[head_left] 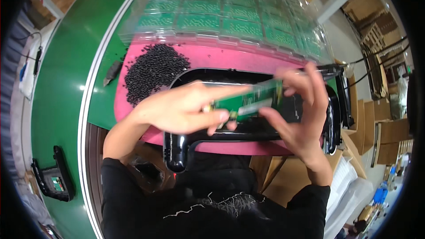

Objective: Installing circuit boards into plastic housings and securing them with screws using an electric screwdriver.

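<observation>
A green circuit board (248, 102) is tilted above a glossy black plastic housing (212, 136). My left hand (181, 108) is closed on the board's left end, thumb on the near side and fingers along the far edge. Around its right end curl the fingers and thumb of my right hand (305, 110), smeared by motion. Under both hands, the housing lies on a pink mat (221, 55), its inside partly hidden. Just beyond my right hand is a dark slim tool (330, 69) with a black cord; its kind is unclear.
A heap of small black screws (155, 68) covers the mat's left side. Clear plastic trays of green boards (199, 20) stand behind. On the green table (62, 93) at left lies another black housing part (54, 175). Cardboard boxes (394, 137) stand at right.
</observation>
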Available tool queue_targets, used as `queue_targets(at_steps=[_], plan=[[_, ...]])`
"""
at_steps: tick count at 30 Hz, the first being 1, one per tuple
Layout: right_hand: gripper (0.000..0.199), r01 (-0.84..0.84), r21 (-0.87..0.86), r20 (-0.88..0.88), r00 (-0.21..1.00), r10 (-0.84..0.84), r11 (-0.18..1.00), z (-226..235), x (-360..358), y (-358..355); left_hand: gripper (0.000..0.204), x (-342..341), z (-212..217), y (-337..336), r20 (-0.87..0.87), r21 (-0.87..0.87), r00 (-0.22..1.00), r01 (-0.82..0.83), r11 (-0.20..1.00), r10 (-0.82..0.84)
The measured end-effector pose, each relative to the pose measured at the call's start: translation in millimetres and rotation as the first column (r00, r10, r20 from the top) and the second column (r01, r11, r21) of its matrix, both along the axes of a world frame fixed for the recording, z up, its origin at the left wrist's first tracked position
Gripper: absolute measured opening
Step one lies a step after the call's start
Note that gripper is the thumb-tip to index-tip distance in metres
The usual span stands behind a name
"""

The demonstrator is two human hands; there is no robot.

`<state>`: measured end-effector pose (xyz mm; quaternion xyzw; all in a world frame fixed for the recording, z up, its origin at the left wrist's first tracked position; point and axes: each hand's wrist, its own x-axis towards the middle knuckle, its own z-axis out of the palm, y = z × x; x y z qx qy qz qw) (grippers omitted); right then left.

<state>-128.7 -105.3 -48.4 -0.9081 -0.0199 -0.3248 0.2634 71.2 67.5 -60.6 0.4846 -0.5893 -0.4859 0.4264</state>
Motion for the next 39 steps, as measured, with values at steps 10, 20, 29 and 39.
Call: queue_targets(at_steps=[10, 20, 29, 39], plan=[[0.016, 0.071, 0.313, -0.232, 0.973, 0.004, 0.947, -21.3, -48.2, 23.1, 0.036, -2.0, -20.6, 5.3, 0.210, 0.075, 0.928, 0.298, 0.952, -0.307], [0.007, 0.279, 0.740, -0.335, 0.942, -0.026, 0.612, -34.7, -44.3, 4.7, 0.066, -3.8, -27.1, -1.5, 0.247, -0.174, 0.957, -0.109, 0.979, 0.150], [0.007, 0.185, 0.834, -0.277, 0.955, 0.104, 0.519, -45.4, -31.8, -16.9, 0.066, 0.0, -31.1, -7.4, 0.322, -0.206, 0.924, -0.146, 0.968, 0.208], [0.062, 0.051, 0.708, -0.368, 0.878, 0.306, 0.704, -51.2, -30.8, -41.0, 0.066, 4.6, -35.9, -9.6, 0.428, -0.140, 0.878, -0.168, 0.976, 0.213]])
